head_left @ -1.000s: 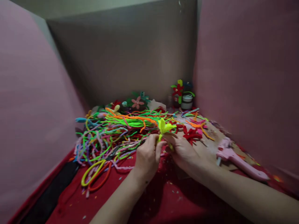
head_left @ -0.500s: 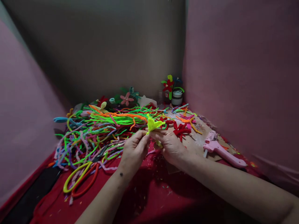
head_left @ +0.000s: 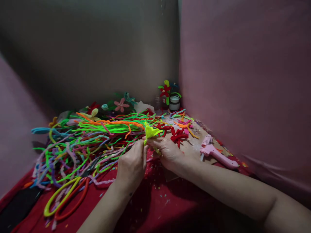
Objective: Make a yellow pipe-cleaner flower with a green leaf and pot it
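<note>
A bright yellow pipe-cleaner flower [head_left: 151, 131] with pointed petals is held up over the front of the table. My left hand [head_left: 132, 160] pinches its base from the left, fingers closed. From the right, my right hand [head_left: 168, 152] grips it just under the petals, thumb and fingers together. A short yellow end shows below the right fingers. The exact fingertip contact at the base is partly hidden. Right behind the flower lies a big heap of loose pipe cleaners [head_left: 109, 127], mostly green, orange and purple.
Scissors [head_left: 62, 196] with yellow and red handles lie at the heap's front left, near a black flat object [head_left: 20, 204]. A pink glue gun [head_left: 217, 154] rests on cardboard at right. Red pipe-cleaner pieces [head_left: 179, 136] lie behind my right hand. A lidded cup [head_left: 174, 103] stands in the back corner.
The view has swung, so everything sits further left. My left hand has turned at the wrist, its back now more upward, while both hands keep hold of the yellow flower.
</note>
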Demonstrator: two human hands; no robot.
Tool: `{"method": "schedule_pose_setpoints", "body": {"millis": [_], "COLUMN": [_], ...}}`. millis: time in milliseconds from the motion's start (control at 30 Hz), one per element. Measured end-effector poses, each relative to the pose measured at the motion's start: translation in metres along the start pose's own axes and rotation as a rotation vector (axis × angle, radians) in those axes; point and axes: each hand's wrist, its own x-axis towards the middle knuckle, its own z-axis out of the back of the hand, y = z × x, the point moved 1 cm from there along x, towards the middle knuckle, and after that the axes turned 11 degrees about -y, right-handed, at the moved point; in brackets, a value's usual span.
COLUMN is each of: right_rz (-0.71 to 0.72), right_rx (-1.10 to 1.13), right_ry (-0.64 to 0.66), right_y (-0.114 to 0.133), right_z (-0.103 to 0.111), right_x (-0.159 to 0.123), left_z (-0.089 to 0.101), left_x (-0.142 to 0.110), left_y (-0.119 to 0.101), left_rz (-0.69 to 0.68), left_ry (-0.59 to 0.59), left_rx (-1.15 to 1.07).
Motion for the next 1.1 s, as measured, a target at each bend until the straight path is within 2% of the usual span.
{"method": "schedule_pose_setpoints", "body": {"millis": [100, 300, 433, 567, 700, 867, 1000, 1100], "right_rz": [0.025, 0.058, 0.05, -0.023, -0.007, 0.143, 0.122, 0.144], "right_rx": [-0.023, -0.126, -0.083, -0.012, -0.061, -0.182, -0.228, -0.439], "right_ry": [0.024, 0.109, 0.124, 0.132, 0.074, 0.192, 0.32, 0.284], "right_y": [0.003, 0.014, 0.012, 0.01, 0.013, 0.022, 0.021, 0.025], "right_z": [-0.001, -0.009, -0.007, -0.006, -0.008, -0.012, -0.013, -0.006], "right_x": [-0.003, -0.014, -0.012, -0.009, -0.011, -0.014, -0.013, -0.021], "left_z": [0.004, 0.014, 0.015, 0.013, 0.011, 0.014, 0.016, 0.019], "left_x": [0.004, 0.011, 0.01, 0.009, 0.008, 0.007, 0.009, 0.012], "left_y": [-0.001, -0.008, -0.009, -0.008, -0.007, -0.01, -0.009, -0.007], "left_rz": [0.138, 0.68, 0.865, 0.912, 0.859, 0.898, 0.915, 0.944], "left_ry": [0.056, 0.265, 0.398, 0.406, 0.399, 0.292, 0.279, 0.204], "left_rx": [-0.159, -0.723, -1.028, -1.135, -1.0, -0.988, -1.033, -1.019]}}
